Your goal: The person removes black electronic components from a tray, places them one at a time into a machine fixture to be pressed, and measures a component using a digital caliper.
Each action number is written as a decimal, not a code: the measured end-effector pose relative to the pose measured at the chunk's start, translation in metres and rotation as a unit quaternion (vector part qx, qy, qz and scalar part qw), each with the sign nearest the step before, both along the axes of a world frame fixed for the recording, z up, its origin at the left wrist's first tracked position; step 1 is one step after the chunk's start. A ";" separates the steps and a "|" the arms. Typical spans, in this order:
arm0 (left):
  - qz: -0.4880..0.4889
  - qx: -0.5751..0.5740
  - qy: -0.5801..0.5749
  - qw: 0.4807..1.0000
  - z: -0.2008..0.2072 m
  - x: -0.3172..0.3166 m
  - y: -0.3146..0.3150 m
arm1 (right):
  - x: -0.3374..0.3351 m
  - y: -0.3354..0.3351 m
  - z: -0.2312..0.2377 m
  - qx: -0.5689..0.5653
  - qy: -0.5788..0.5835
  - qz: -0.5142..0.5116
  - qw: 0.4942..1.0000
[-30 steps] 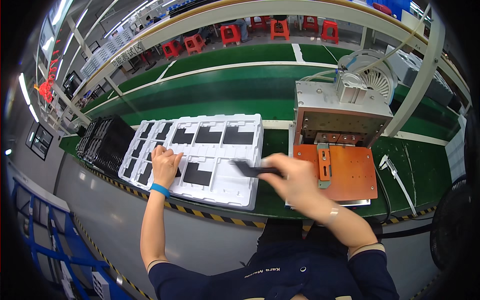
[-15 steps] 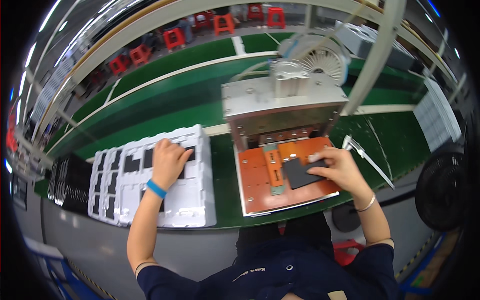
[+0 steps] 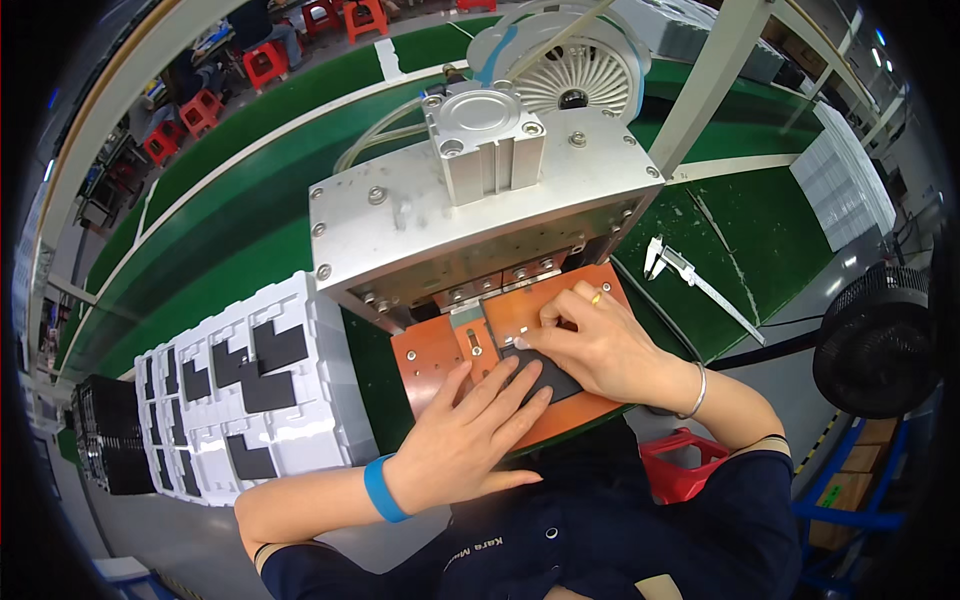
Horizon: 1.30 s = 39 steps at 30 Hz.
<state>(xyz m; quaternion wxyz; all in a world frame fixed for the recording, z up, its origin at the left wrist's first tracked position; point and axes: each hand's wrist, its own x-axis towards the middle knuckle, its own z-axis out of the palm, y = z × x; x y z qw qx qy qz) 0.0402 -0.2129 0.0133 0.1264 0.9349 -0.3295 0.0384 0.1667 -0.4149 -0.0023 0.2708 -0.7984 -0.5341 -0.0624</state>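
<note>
A flat black rectangular piece point(image 3: 548, 378) lies on the orange plate point(image 3: 425, 352) of a metal press, partly hidden by my hands. My left hand point(image 3: 475, 435), with a blue band at the wrist, is open; its stretched fingers rest flat on the black piece. My right hand point(image 3: 612, 350) is closed in a pinch at the far edge of that piece. A small pale bit shows at its fingertips; I cannot make out what it is. The silver press body point(image 3: 470, 235) stands just beyond both hands.
A white tray point(image 3: 305, 430) holding several black pieces stands at the left, beside stacked black trays point(image 3: 105, 435). Calipers point(image 3: 700, 285) lie on the green bench at the right. A white fan point(image 3: 575, 75) is behind the press; a black fan point(image 3: 865, 345) stands far right.
My left hand has moved from the white tray to the black piece on the orange plate. My right hand has shifted from gripping that piece's right side to pinching at its far edge.
</note>
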 end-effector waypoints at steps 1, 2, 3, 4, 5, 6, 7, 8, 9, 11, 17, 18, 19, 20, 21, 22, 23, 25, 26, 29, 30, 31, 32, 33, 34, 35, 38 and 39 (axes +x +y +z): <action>0.001 0.004 0.020 1.000 -0.002 0.001 0.001 | -0.002 0.000 0.001 -0.017 -0.019 0.000 1.000; 0.000 -0.002 0.026 1.000 -0.004 0.002 0.003 | -0.004 0.000 0.003 -0.034 -0.038 0.000 0.999; -0.005 -0.008 0.025 1.000 -0.005 0.003 0.004 | -0.006 0.001 0.006 -0.044 -0.082 -0.004 0.996; -0.011 -0.015 0.025 1.000 -0.006 0.004 0.004 | -0.006 0.002 0.007 -0.050 -0.076 -0.003 0.996; -0.012 -0.014 0.032 0.999 -0.005 0.005 0.005 | -0.007 0.002 0.007 -0.057 -0.088 -0.009 0.994; -0.011 -0.020 0.038 0.999 -0.005 0.005 0.005 | -0.007 0.003 0.006 -0.063 -0.101 -0.015 0.993; -0.013 -0.011 0.036 0.999 -0.006 0.006 0.005 | -0.007 0.003 0.004 -0.062 -0.101 -0.015 0.993; -0.016 -0.003 0.033 0.999 -0.006 0.006 0.005 | -0.007 0.004 0.003 -0.065 -0.096 -0.013 0.993; -0.014 0.008 0.034 0.999 -0.005 0.006 0.006 | -0.008 0.006 0.004 -0.067 -0.100 -0.033 0.992; -0.014 0.011 0.035 0.999 -0.005 0.006 0.008 | -0.007 0.008 0.003 -0.072 -0.102 -0.053 0.991; -0.018 0.022 0.032 0.999 -0.004 0.007 0.009 | -0.004 0.004 0.001 -0.021 -0.078 0.007 0.997; -0.020 0.023 0.030 0.999 -0.003 0.008 0.008 | -0.005 0.004 0.002 -0.039 -0.077 -0.004 0.996; -0.021 0.023 0.029 0.999 -0.003 0.008 0.008 | -0.007 0.004 0.004 -0.057 -0.076 -0.016 0.995; -0.022 0.022 0.032 0.999 -0.003 0.008 0.008 | -0.007 0.006 0.006 -0.058 -0.077 -0.016 0.995; -0.023 0.021 0.034 0.999 -0.003 0.008 0.008 | -0.007 0.008 0.007 -0.052 -0.086 -0.037 0.994; -0.025 0.020 0.034 0.999 -0.003 0.008 0.009 | -0.008 0.010 0.009 -0.045 -0.096 -0.059 0.993; -0.022 0.017 0.031 0.999 -0.003 0.008 0.009 | -0.008 0.011 0.008 -0.046 -0.096 -0.061 0.992; -0.020 0.013 0.025 0.999 -0.004 0.008 0.010 | -0.007 0.010 0.001 0.035 -0.091 -0.075 0.992; -0.019 0.007 0.023 1.000 -0.005 0.008 0.009 | -0.007 0.007 -0.002 0.035 -0.094 -0.076 0.992; -0.019 -0.003 0.020 1.000 -0.006 0.010 0.010 | -0.004 0.000 -0.007 0.066 -0.051 -0.001 0.997; -0.020 -0.006 0.019 1.000 -0.006 0.011 0.010 | -0.004 0.000 -0.006 0.052 -0.047 -0.003 0.997; -0.019 -0.007 0.020 1.000 -0.006 0.011 0.010 | -0.004 0.000 -0.006 0.039 -0.043 -0.005 0.998; -0.021 -0.007 0.020 1.000 -0.006 0.011 0.010 | -0.005 0.001 -0.005 0.037 -0.043 -0.003 0.998; -0.023 -0.008 0.020 0.999 -0.006 0.012 0.011 | -0.006 0.002 -0.003 0.019 -0.072 0.002 0.997; -0.023 -0.010 0.022 0.999 -0.005 0.011 0.011 | -0.007 0.002 -0.001 0.000 -0.100 0.006 0.995; -0.024 -0.010 0.019 0.999 -0.004 0.011 0.011 | -0.008 0.003 0.002 -0.002 -0.099 0.006 0.995; -0.022 -0.014 0.018 0.999 -0.005 0.011 0.011 | -0.010 0.007 0.007 -0.049 -0.138 -0.002 0.989; -0.019 -0.015 0.018 1.000 -0.005 0.011 0.012 | -0.009 0.010 0.008 -0.055 -0.138 -0.022 0.989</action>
